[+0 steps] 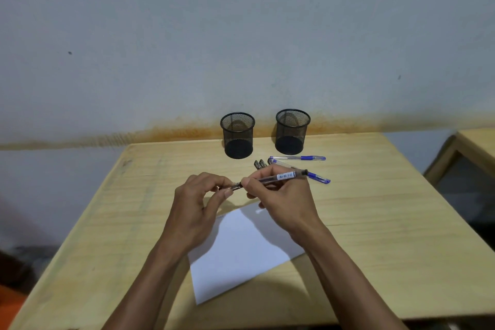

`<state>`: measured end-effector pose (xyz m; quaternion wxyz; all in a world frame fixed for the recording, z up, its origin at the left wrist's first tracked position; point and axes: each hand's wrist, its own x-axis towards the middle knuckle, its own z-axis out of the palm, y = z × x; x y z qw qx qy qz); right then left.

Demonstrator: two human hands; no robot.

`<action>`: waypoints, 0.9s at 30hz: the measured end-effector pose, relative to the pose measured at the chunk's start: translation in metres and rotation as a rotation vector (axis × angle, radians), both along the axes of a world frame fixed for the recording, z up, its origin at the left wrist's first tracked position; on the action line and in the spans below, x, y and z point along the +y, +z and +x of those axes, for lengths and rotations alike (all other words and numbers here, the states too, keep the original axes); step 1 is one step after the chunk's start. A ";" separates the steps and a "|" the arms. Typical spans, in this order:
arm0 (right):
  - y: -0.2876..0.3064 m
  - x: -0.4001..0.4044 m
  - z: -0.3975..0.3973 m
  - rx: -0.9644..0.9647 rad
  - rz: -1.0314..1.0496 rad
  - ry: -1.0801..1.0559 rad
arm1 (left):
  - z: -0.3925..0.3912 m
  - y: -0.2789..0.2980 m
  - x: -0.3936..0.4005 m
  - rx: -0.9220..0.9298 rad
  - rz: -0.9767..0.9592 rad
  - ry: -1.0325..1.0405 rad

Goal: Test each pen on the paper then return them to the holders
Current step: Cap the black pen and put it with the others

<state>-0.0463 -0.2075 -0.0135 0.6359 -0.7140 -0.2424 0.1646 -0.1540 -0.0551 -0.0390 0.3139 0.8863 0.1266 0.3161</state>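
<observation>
My right hand (278,195) grips a clear-barrelled black pen (281,176) held level above the table. My left hand (201,195) pinches the pen's cap end (235,186); whether the cap is on or partly off is hard to tell. A white sheet of paper (241,249) lies under my hands. Two blue pens lie behind my right hand, one (297,158) near the holders, the other (318,177) partly hidden. Ends of black pens (259,164) peek out above my fingers. Two black mesh holders, left (237,135) and right (292,131), stand by the wall.
The wooden table (375,209) meets the grey wall at its far edge. A second wooden table (474,147) stands to the right across a gap. Both holders look to have no pens in them.
</observation>
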 end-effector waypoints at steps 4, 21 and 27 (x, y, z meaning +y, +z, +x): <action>0.000 0.008 -0.006 -0.037 0.054 0.014 | -0.003 0.006 0.001 -0.044 -0.038 -0.003; 0.012 -0.012 -0.030 -0.358 -0.213 -0.330 | -0.010 0.011 0.022 -0.075 0.003 -0.092; 0.012 -0.009 -0.039 -0.985 -0.528 -0.198 | 0.002 0.032 0.013 0.019 0.185 -0.270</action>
